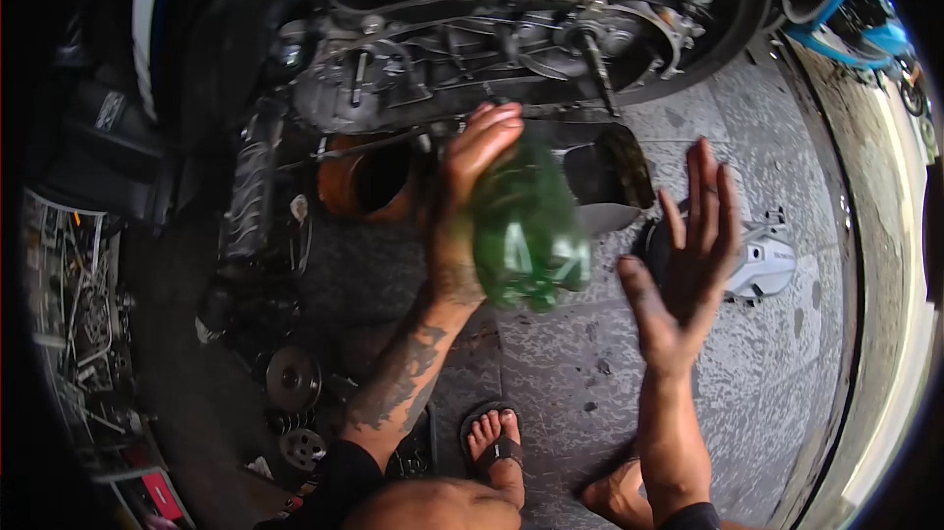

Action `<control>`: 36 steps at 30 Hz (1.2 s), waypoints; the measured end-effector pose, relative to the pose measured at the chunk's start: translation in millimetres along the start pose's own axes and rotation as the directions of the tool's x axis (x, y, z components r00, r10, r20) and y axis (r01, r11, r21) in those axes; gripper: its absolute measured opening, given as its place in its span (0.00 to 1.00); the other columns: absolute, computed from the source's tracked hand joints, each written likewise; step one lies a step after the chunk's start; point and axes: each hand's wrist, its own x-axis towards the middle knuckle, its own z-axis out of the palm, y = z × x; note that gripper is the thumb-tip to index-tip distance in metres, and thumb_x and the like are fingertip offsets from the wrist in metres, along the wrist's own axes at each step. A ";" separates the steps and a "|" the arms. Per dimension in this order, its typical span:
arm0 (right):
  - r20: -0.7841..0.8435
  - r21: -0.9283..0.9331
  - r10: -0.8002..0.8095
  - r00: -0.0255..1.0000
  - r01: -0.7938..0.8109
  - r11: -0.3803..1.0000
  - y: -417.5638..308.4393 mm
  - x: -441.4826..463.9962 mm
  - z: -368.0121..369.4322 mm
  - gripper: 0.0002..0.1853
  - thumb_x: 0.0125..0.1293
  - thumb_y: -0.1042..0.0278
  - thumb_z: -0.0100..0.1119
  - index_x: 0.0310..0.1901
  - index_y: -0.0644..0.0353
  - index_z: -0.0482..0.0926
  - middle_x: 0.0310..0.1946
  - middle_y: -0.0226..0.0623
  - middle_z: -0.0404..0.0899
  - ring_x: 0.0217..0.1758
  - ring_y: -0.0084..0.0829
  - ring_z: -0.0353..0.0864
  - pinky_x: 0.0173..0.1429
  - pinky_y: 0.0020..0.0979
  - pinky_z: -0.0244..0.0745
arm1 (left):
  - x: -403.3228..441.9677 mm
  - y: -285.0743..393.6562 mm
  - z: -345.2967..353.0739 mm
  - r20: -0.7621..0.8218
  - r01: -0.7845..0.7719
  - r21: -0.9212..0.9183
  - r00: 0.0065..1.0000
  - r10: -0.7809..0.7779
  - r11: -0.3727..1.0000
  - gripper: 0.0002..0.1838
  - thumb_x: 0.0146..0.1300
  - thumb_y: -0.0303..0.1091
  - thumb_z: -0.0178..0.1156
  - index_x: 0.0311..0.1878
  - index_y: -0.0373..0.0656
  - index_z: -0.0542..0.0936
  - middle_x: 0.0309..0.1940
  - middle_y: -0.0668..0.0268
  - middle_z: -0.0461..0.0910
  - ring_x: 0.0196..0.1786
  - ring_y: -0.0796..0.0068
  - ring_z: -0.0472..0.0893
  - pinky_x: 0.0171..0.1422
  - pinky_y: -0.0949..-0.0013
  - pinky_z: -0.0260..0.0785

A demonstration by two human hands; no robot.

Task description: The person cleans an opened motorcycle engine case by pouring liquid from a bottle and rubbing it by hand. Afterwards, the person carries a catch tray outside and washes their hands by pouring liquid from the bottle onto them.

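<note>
green translucent plastic bottle (526,220): lobed base, glossy wall, outline softened by blur. contents cannot be determined. held off the ground in the left hand (474,171), neck end toward the exposed scooter engine casing (423,63), base toward the wearer; fingers wrap its upper side.

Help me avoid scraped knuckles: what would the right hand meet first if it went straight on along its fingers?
The right hand would probably meet the black tyre first, though depth is unclear here and it might pass above it.
</note>
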 end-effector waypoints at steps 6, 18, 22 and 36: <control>-0.302 -0.062 0.391 0.869 -0.427 0.902 20.9 -70.6 -35.0 0.34 0.66 0.64 0.58 0.71 0.64 0.58 0.67 0.52 0.66 0.70 0.42 0.65 0.71 0.42 0.59 | 20.8 22.8 -29.6 0.007 -0.035 0.088 0.999 0.034 0.995 0.28 0.46 0.26 0.72 0.54 0.46 0.76 0.57 0.56 0.76 0.65 0.51 0.73 0.72 0.47 0.63; -0.063 0.055 -0.022 0.998 0.026 0.998 -6.1 -53.6 -29.6 0.30 0.72 0.66 0.52 0.70 0.70 0.55 0.71 0.53 0.55 0.74 0.46 0.57 0.73 0.49 0.59 | -14.3 39.1 31.6 -0.244 0.071 0.177 0.970 -0.026 0.982 0.23 0.51 0.27 0.65 0.52 0.47 0.73 0.64 0.52 0.66 0.73 0.37 0.56 0.68 0.43 0.68; -0.125 -0.085 0.039 0.991 -0.050 0.995 -6.1 -39.1 -22.5 0.30 0.70 0.68 0.53 0.69 0.70 0.57 0.69 0.52 0.58 0.72 0.45 0.60 0.74 0.48 0.58 | -20.3 49.6 31.2 -0.271 0.107 0.176 0.961 -0.057 0.979 0.21 0.55 0.31 0.61 0.54 0.45 0.72 0.68 0.52 0.63 0.73 0.36 0.56 0.66 0.41 0.65; -0.125 -0.191 -0.052 0.991 0.028 0.981 -39.3 46.3 13.4 0.31 0.63 0.66 0.63 0.64 0.69 0.64 0.63 0.51 0.69 0.66 0.43 0.68 0.72 0.44 0.60 | -90.9 73.4 -14.0 0.076 0.281 0.043 0.956 -0.284 0.959 0.41 0.49 0.16 0.61 0.69 0.54 0.68 0.72 0.58 0.61 0.73 0.47 0.61 0.68 0.53 0.68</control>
